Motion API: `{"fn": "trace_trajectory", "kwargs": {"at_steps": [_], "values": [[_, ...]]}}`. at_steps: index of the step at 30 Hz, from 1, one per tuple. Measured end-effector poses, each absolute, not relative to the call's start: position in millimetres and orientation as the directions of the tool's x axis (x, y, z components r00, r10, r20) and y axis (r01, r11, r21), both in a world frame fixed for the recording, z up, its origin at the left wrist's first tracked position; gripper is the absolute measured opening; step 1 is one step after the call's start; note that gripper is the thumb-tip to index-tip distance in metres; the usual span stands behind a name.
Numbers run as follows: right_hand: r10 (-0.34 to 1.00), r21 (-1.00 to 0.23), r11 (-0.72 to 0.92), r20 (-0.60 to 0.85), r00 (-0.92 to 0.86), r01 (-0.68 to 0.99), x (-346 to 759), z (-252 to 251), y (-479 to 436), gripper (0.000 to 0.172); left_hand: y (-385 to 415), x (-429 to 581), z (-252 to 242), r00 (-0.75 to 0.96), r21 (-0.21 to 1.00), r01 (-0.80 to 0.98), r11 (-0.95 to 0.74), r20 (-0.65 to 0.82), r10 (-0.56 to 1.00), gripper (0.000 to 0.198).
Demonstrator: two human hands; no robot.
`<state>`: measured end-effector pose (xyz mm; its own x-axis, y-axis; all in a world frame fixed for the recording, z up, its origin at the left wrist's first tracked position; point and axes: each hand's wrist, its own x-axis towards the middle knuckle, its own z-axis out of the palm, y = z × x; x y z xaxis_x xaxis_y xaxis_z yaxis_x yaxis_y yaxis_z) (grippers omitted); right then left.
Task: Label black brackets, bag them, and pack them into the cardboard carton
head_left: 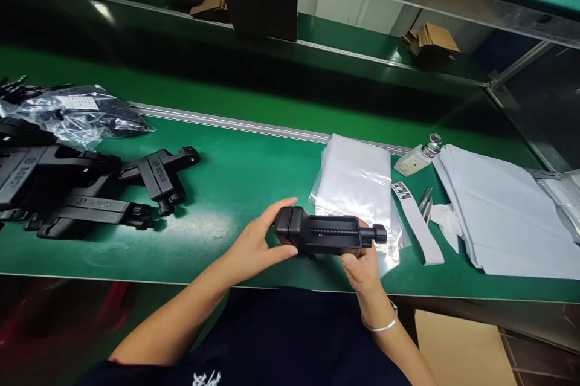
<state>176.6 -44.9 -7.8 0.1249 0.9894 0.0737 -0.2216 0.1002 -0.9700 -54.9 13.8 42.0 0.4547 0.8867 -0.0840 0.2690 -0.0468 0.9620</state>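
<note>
I hold a black plastic clamp-like part (pixel 327 234) level over the near edge of the green table (pixel 240 174). My left hand (pixel 259 241) grips its thick left end, thumb below and fingers curled over the top. My right hand (pixel 362 266) grips the right end from underneath, near the small knob; a silver bangle circles that wrist. Just behind the part lies a stack of clear plastic bags (pixel 357 183).
More black parts (pixel 86 189) are piled at the left, beside bagged ones (pixel 79 111). At the right lie a label strip (pixel 417 221), tweezers (pixel 426 197), a small bottle (pixel 419 156) and white sheets (pixel 502 211). A metal rail (pixel 235 123) crosses the table. Cardboard boxes sit on the far shelf.
</note>
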Motion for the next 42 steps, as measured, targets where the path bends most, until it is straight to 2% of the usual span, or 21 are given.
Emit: {"fn": "trace_trajectory", "kwargs": {"at_steps": [2,4,6,7,9,11,14,17,20,24,29,33,38,42], "values": [[0.994,-0.969,0.085,0.065,0.092,-0.231,178,-12,-45,0.062,14,-54,42,0.455,0.968,0.249,-0.027,-0.092,0.886,0.072],[0.998,-0.973,0.057,0.047,0.048,-0.226,180,-8,-47,0.071,15,-53,41,0.44,0.985,0.171,0.03,-0.103,0.892,0.081],[0.999,-0.981,0.034,0.03,0.025,-0.189,181,1,-47,0.079,16,-49,37,0.425,0.99,0.005,0.143,-0.131,0.896,0.094],[0.999,-0.986,0.031,0.027,0.031,-0.161,182,6,-47,0.077,16,-46,34,0.421,0.971,-0.092,0.219,-0.162,0.893,0.096],[0.997,-0.994,0.043,0.035,0.075,-0.101,183,15,-45,0.063,16,-39,28,0.432,0.884,-0.252,0.394,-0.262,0.863,0.088],[0.988,-0.997,0.054,0.045,0.145,-0.054,183,19,-42,0.046,16,-32,22,0.459,0.748,-0.319,0.582,-0.416,0.785,0.069],[0.977,-0.997,0.05,0.036,0.212,-0.061,181,21,-37,0.042,13,-25,17,0.49,0.501,-0.337,0.797,-0.63,0.603,0.045],[0.981,-0.994,0.037,0.017,0.194,-0.102,177,21,-36,0.042,9,-21,17,0.52,0.326,-0.359,0.874,-0.708,0.478,0.034],[0.981,-0.995,0.023,0.003,0.196,-0.098,176,22,-35,0.043,8,-20,18,0.534,0.26,-0.368,0.893,-0.727,0.432,0.035],[0.983,-0.991,-0.002,-0.026,0.183,-0.131,176,24,-35,0.043,15,-23,14,0.515,0.321,-0.375,0.87,-0.708,0.484,0.033],[0.995,-0.969,-0.092,-0.1,0.021,-0.231,166,25,-38,0.049,28,-28,6,0.529,0.472,-0.342,0.812,-0.618,0.582,0.054],[0.994,-0.962,-0.106,-0.11,0.001,-0.253,160,22,-38,0.043,31,-29,1,0.529,0.511,-0.31,0.802,-0.608,0.592,0.058],[0.987,-0.935,-0.158,-0.15,-0.05,-0.316,161,25,-35,0.039,32,-27,-6,0.441,0.576,-0.321,0.752,-0.612,0.656,0.058],[0.981,-0.937,-0.192,-0.177,-0.079,-0.292,165,30,-37,0.042,33,-26,-10,0.424,0.635,-0.307,0.709,-0.576,0.699,0.061]]}}
